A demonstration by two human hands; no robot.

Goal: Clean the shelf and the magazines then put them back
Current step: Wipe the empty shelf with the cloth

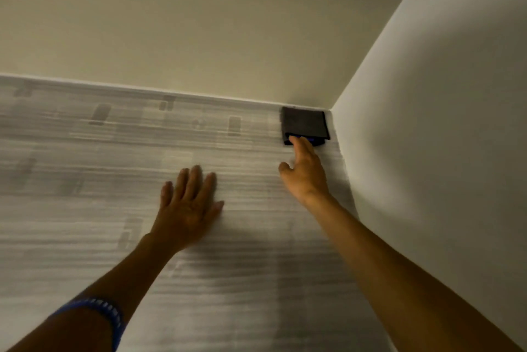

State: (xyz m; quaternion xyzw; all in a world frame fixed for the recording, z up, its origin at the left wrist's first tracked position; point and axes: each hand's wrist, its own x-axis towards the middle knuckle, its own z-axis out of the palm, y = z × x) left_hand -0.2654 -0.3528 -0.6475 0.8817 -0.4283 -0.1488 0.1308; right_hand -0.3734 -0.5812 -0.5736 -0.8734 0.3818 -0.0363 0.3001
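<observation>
My head camera looks forward and down, close over the shelf (114, 152), toward its far right corner.

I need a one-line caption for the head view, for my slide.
Left hand flat on grey wood-grain shelf; right hand touches folded dark cloth in corner.

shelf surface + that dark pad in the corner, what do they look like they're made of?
Shelf surface: looks like grey wood-grain laminate or veneer, matte; streaky horizontal grain with darker rectangular patches, no glare. Could be printed film; motion blur leaves it open.

Dark pad: looks like folded soft cloth, perhaps microfibre; flat matte charcoal, squared folded edges, a blue layer showing at the near edge under the right hand fingertips. Weave not resolvable.
</observation>
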